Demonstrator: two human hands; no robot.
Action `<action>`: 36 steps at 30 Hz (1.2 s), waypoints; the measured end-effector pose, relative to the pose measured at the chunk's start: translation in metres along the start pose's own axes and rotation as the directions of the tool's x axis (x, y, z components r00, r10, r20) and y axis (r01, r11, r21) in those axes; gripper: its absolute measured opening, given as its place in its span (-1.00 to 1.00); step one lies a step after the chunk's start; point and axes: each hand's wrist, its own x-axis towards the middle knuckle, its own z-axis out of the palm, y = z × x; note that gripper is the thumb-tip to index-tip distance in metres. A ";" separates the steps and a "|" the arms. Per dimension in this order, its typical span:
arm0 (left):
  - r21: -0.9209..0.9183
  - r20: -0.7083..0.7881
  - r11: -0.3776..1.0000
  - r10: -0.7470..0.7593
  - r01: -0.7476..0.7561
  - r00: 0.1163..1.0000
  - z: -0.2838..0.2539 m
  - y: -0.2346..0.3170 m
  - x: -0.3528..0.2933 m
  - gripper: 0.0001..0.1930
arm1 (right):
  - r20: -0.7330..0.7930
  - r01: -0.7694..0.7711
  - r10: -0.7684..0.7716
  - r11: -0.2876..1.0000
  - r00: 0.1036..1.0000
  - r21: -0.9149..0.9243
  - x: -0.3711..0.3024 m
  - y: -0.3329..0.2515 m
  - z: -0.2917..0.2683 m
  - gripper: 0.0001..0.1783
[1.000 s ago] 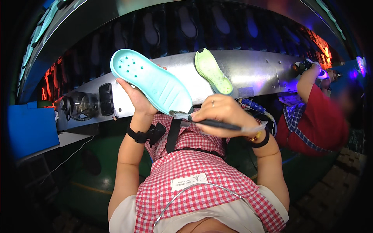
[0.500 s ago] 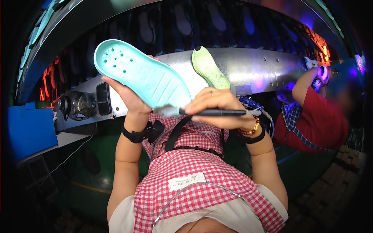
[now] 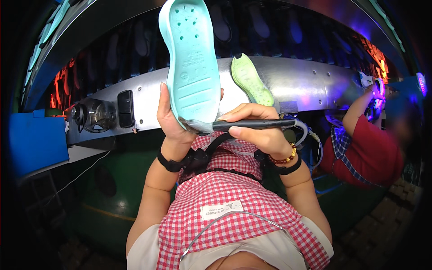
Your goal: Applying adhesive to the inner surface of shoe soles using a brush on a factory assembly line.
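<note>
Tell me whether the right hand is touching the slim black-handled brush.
Touching. The head view shows the right hand gripping the slim black-handled brush, its thumb and fingers against opposite sides of the handle.

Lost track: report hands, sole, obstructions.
Left hand holding turquoise sole. Right hand gripping brush, tip at sole's near end. Green sole on bench, out of the way.

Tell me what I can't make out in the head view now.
All in the head view:
Left hand: most fingers hidden behind the blue sole.
Blue sole: far face hidden by the sole itself.
Brush: bristle tips blurred, so contact is unclear.
Green sole: downward face hidden against the bench.
</note>
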 end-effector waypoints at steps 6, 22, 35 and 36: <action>0.026 -0.073 0.999 0.031 -0.029 0.997 -0.010 0.004 0.005 -0.35 | 0.143 0.067 -0.032 0.966 0.989 -0.250 0.008 -0.010 -0.003 -0.79; 0.118 -0.047 0.977 -0.174 0.179 0.984 0.003 0.025 0.019 -0.48 | 0.380 0.108 0.009 0.952 0.925 -0.285 0.014 -0.032 -0.021 -0.77; 0.449 -0.328 0.628 -0.547 0.636 0.771 0.016 0.038 0.015 -0.59 | 0.614 0.369 0.138 0.691 0.777 -0.622 0.024 -0.044 -0.042 -0.83; 0.511 -0.392 0.563 -0.520 0.650 0.759 0.017 0.040 0.015 -0.59 | 0.633 0.424 0.199 0.591 0.748 -0.686 0.022 -0.047 -0.044 -0.82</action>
